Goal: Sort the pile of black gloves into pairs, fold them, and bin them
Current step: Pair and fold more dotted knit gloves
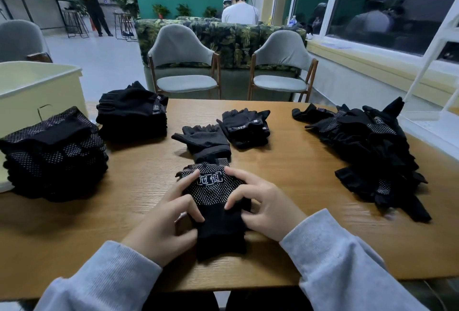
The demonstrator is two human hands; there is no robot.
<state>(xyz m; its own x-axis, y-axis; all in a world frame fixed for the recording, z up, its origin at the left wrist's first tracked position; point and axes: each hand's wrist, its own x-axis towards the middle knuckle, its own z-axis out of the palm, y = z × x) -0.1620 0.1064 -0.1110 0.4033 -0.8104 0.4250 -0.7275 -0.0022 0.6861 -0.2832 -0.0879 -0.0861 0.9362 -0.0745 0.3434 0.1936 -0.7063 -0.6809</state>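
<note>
A black glove with white grip dots [215, 194] lies near the table's front edge, its plain cuff toward me. My left hand [169, 221] grips its left side with curled fingers. My right hand [263, 208] pinches its right side and cuff. Just behind it lies a plain black glove [203, 140], and further back a small folded pair [246, 128]. An unsorted pile of black gloves [367, 151] spreads over the right of the table. Two folded stacks stand on the left: a dotted stack [53, 154] and a plain stack [133, 116].
A pale yellow bin [37, 82] stands at the table's left end behind the dotted stack. Two grey chairs [183, 62] face the wooden table [285, 161] from the far side. People stand and sit in the background. A window ledge runs along the right.
</note>
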